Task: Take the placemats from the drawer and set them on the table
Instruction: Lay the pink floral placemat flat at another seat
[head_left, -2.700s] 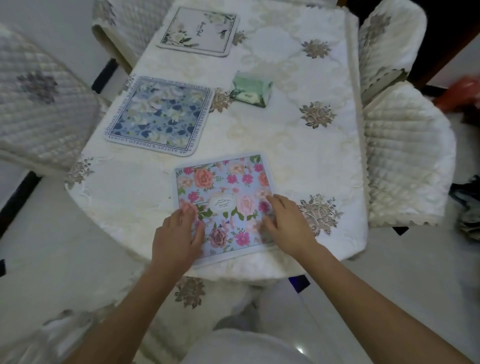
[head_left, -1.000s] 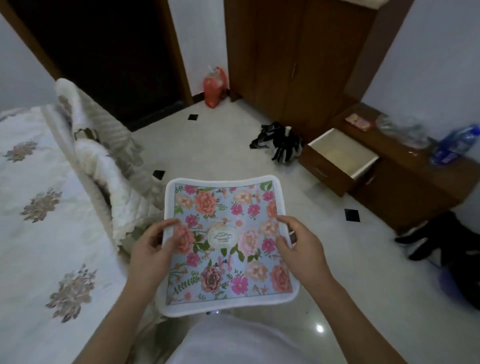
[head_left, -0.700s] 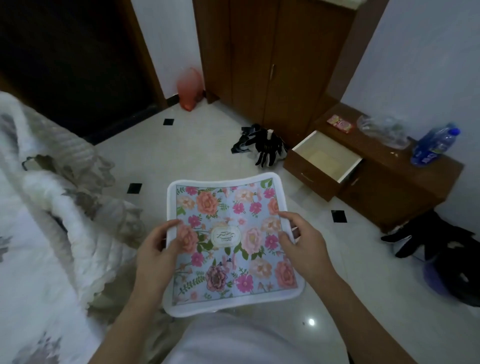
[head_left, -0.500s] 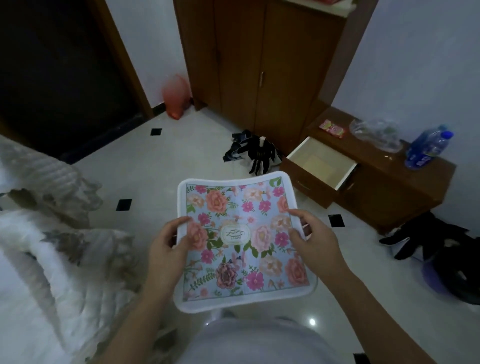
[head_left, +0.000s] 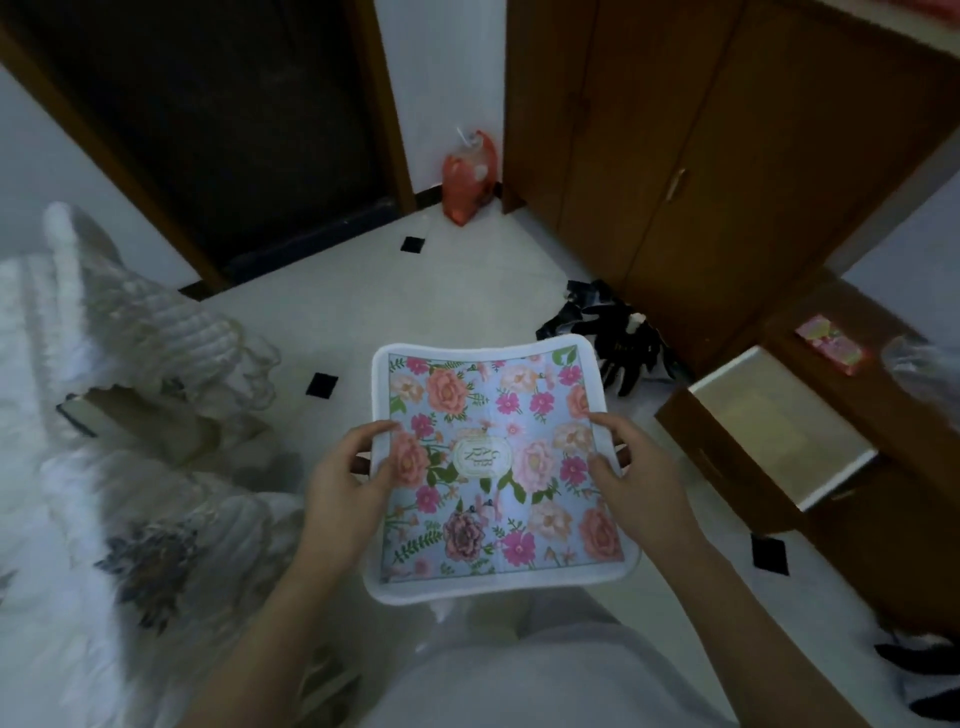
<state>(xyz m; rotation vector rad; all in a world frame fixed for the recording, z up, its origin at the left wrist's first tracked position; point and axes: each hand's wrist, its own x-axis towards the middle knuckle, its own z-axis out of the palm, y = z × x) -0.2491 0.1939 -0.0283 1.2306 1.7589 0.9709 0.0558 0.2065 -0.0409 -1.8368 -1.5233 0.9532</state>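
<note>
You will find nothing here that you can read outright. The placemat (head_left: 498, 499) carries a pale oval label (head_left: 481, 455) at its middle with curly script on it, too blurred to make out. Up and to the right of the placemat, a red packet (head_left: 829, 344) shows yellow and pink print, also too small to read.

The placemat (head_left: 498, 467) is hiding most of both hands' fingers underneath, the chair cover (head_left: 130, 338) left of the left hand (head_left: 337, 483) is showing blurred, and the clear bag (head_left: 930, 374) beyond the right hand (head_left: 644, 488) is running off-frame.
</note>
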